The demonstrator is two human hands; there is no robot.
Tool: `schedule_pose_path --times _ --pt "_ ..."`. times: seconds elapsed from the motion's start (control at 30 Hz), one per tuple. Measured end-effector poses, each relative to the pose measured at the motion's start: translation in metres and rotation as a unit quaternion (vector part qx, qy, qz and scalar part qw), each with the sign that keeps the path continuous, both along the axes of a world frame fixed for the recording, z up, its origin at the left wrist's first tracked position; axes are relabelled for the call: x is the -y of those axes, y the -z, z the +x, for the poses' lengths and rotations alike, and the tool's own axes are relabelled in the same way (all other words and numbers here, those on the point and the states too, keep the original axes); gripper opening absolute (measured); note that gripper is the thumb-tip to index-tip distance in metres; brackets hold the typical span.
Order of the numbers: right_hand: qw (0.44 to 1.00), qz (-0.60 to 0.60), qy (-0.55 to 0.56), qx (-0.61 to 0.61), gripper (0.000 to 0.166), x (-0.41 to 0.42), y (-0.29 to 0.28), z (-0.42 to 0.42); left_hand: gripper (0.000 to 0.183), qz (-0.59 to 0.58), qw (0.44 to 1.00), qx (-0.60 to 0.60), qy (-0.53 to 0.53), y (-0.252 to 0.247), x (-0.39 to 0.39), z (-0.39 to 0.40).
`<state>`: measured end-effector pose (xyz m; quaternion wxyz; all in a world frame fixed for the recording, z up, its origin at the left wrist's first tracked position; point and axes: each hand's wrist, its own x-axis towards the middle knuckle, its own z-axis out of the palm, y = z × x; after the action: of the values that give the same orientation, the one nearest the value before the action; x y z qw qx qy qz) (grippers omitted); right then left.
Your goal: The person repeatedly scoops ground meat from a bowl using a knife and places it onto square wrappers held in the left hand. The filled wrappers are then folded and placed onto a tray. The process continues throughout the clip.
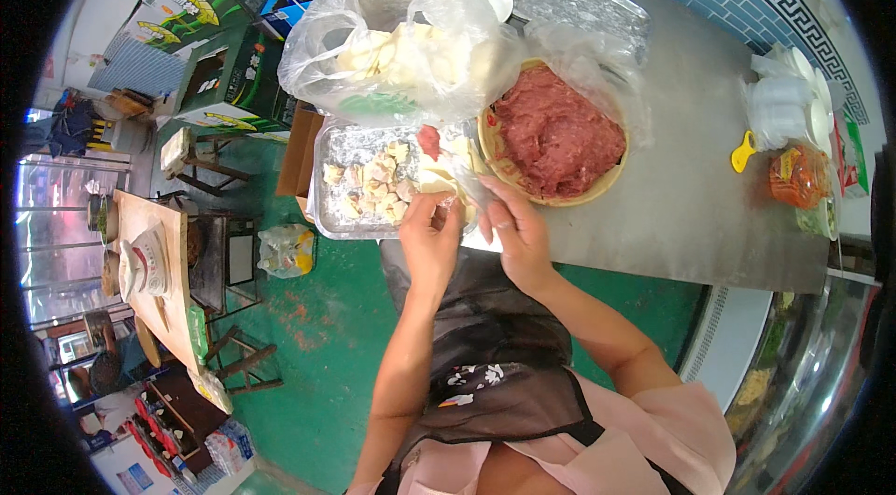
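My left hand (428,225) is over the right part of a floured metal tray (318,215), its fingertips pinched around what looks like a small wonton, mostly hidden by the fingers. In my right hand (519,232) is a flat spreading tool (467,176), blurred, with a lump of minced meat (428,141) at its far end. Several folded wontons (378,176) lie in the left half of the tray. Square dough wrappers (437,179) are stacked beside them, partly under the tool. Just right of the tray sits a round bowl (612,183) heaped with pink minced meat (556,131).
A clear plastic bag (315,40) holding more wrappers stands behind the tray. Another metal tray (581,5) is at the back of the steel table (686,166). Toward the right are a yellow-handled tool (743,152), a jar of red food (798,176) and stacked plastic containers (777,110).
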<state>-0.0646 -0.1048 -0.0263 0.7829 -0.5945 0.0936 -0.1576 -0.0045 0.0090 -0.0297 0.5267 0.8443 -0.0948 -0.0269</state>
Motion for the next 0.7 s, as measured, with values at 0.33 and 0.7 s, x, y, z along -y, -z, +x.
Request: schedule_pose_path --times 0.33,0.7 --pt "0.998 -0.060 0.019 0.008 0.033 -0.016 0.016 0.022 0.032 -0.587 0.784 -0.191 -0.071 0.004 -0.041 0.020" --pt "0.975 -0.189 0.036 -0.114 0.030 0.027 -0.047 -0.038 0.055 -0.841 0.431 -0.325 0.034 -0.021 -0.049 0.027"
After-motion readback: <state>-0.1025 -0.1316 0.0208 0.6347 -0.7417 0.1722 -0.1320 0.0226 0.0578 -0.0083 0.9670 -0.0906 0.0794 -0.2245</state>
